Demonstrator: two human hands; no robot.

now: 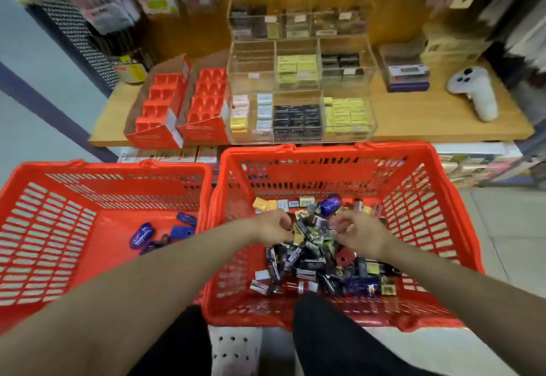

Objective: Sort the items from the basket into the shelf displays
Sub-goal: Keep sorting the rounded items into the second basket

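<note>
Both our hands are down in the right basket (443, 198), fingers curled into the pile of small boxes (310, 251). The left hand (273, 226) pinches a box at the heap's top; what the right hand (359, 232) grips we cannot tell. Left of our hands, a second basket (53, 213) holds a few blue items (143, 235). Beyond our hands, the clear shelf display (301, 86) is partly filled, one compartment bare. We judge most sorting remains.
</note>
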